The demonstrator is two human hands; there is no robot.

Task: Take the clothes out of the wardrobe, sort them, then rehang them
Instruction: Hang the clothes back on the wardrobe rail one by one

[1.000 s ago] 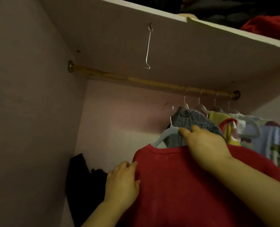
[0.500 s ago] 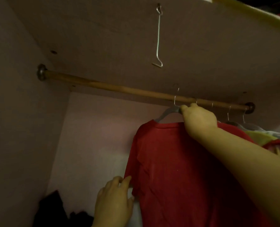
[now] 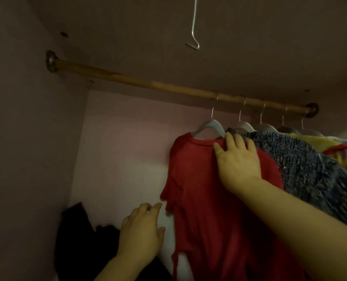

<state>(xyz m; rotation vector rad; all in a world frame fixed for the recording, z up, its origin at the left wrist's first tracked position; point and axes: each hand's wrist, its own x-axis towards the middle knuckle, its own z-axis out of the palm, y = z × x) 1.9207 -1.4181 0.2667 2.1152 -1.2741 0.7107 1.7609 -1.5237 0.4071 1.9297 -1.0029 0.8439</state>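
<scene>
A red T-shirt (image 3: 205, 199) hangs on a white hanger (image 3: 208, 126) from the wooden rail (image 3: 140, 83). My right hand (image 3: 236, 161) lies flat on the shirt's shoulder with straight fingers reaching its collar. My left hand (image 3: 142, 230) hovers with relaxed fingers just left of the shirt's sleeve, holding nothing. To the right hang a grey knitted sweater (image 3: 308, 165) and yellow and white clothes (image 3: 334, 146) on several more hangers.
A black garment (image 3: 81, 240) lies heaped at the wardrobe's lower left. A bent wire hook (image 3: 193, 27) dangles from the shelf underside above. The rail's left stretch carries no hangers. The pink side wall (image 3: 26, 138) closes in on the left.
The red shirt's hanger now hangs on the rail. My right hand has let go of the hanger and dropped flat onto the shirt's shoulder. The grey sweater has come back into view.
</scene>
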